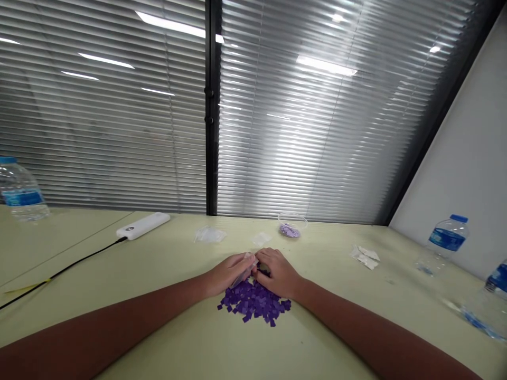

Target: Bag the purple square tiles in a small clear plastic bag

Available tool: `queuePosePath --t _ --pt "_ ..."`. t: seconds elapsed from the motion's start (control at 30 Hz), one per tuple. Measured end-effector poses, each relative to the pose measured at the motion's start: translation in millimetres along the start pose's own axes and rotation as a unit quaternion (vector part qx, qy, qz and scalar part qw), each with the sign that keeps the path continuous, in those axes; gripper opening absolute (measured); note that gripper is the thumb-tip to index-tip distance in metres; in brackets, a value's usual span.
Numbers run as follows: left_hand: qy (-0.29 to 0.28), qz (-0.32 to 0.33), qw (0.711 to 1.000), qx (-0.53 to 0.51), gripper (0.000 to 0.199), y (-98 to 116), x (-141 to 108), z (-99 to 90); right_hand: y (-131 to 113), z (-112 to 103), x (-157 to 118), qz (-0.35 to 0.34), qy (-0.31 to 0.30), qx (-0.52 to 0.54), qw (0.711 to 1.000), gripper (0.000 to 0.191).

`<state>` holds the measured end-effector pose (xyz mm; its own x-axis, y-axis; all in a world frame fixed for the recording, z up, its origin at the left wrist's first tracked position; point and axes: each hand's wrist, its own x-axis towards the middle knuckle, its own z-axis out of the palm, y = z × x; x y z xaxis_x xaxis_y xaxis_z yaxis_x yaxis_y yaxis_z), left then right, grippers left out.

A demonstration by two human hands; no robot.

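Note:
Small dark purple squares (pixel 257 303) lie in a loose pile on the pale table, just in front of both hands. My left hand (pixel 232 272) is closed around a small clear plastic bag (pixel 242 275), which is tilted over the pile's left edge. Close beside it, my right hand (pixel 277 272) is curled over the back of the pile, its fingertips close to the bag's top. Whatever lies between those right fingers is too small to make out.
Behind the hands lie clear plastic bags (pixel 209 235) and a round clear container (pixel 292 227) with light purple pieces. A white power bank (pixel 143 226) with a black cable is at left. Crumpled paper (pixel 365 257) and water bottles (pixel 446 240) stand at right, another bottle (pixel 24 195) far left.

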<state>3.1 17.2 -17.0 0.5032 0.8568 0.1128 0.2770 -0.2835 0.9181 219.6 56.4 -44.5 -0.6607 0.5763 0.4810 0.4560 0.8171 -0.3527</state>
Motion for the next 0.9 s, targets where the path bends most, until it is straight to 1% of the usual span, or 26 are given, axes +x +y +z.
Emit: queuePosePath --t 0.1,0.2,0.43,0.57,0.67,0.73,0.9 --pt "-0.017 0.017 1.0 0.016 0.059 3.3 -0.8 0.8 1.4 1.1 -0.4 -0.001 0.002 -0.001 1.0 0.007" --pt "-0.019 0.02 0.999 0.022 0.059 5.7 -1.1 1.3 1.2 1.4 -0.4 -0.002 0.002 -0.001 1.0 0.007" --pt "-0.024 0.023 0.998 0.045 0.055 0.8 -0.5 2.4 -0.4 -1.1 -0.4 0.007 -0.004 0.008 1.0 0.008" --pt "-0.023 0.022 0.994 0.104 0.053 1.1 -2.5 2.3 0.5 -1.4 -1.4 0.008 -0.007 0.013 1.0 0.007" --pt "-0.024 0.052 0.982 0.181 0.05 2.1 -4.0 2.7 1.7 -1.6 -1.8 0.004 -0.008 0.02 1.0 0.011" --pt "-0.028 0.073 0.974 0.215 0.048 2.6 -4.5 3.1 2.4 -1.7 -1.7 0.004 -0.01 0.023 1.0 0.016" --pt "-0.024 0.068 0.972 0.222 0.05 5.1 -5.1 4.1 3.8 -1.0 -1.3 0.003 -0.01 0.023 1.0 0.015"
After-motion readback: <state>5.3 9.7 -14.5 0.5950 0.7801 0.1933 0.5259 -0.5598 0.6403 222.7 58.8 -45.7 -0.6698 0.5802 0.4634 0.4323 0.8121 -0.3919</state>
